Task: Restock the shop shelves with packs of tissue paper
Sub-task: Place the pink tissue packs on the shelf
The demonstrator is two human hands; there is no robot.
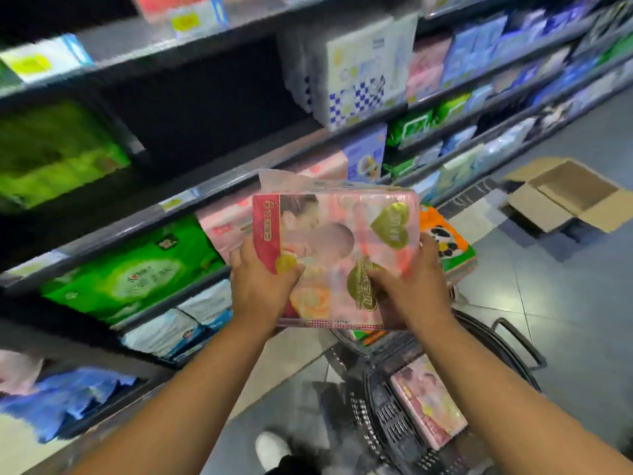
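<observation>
Left hand [262, 279] and right hand [411, 286] curl round opposite edges of a pink tissue pack [342, 241] at centre, not yet shelved; a spare pack [428, 406] waits in the basket [376, 419] at 5 o'clock, shelf gap [205, 97] at 11.

The left hand [260, 282] and right hand [411, 286] are bare, as are the forearms [191, 382]; nearest, a white shoe [273, 449] under dark trousers [291, 467].

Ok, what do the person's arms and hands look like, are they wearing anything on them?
Both are bare: the left hand and right hand have no gloves, and the left forearm and right forearm show no sleeves, watch or bracelet. Too blurred to rule out rings.
</observation>
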